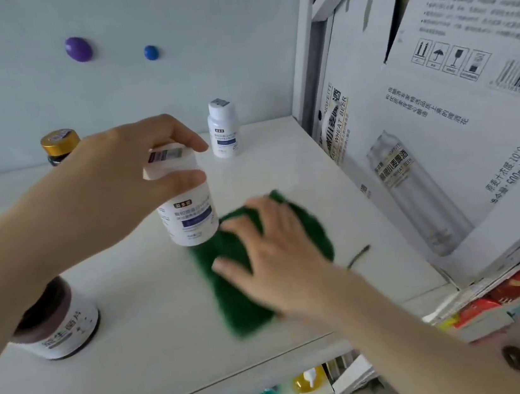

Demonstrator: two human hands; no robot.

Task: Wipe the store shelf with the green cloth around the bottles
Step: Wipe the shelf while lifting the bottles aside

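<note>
Risk: left hand (124, 178) fingers pinch cap of white bottle (190, 220), right hand (273, 254) splayed flat on green cloth (308, 223); wide sweep could topple it.

Cloth (239, 298) lies on shelf (161, 358), centre-right, with right hand (276, 254) flat on top of it. Mid bottle (188, 216) stands upright just left of the cloth's far end, at its edge; left hand (111, 183) grips its cap from above. Rear bottle (224, 128) is behind that, near the wall, well apart. Another bottle (58, 147) is at rear left, partly behind the left hand. Jar (57, 322) sits front left, under the left forearm. Cartons (443, 139) lean right of the shelf. Packets (496, 294) lie below them, front right.
</note>
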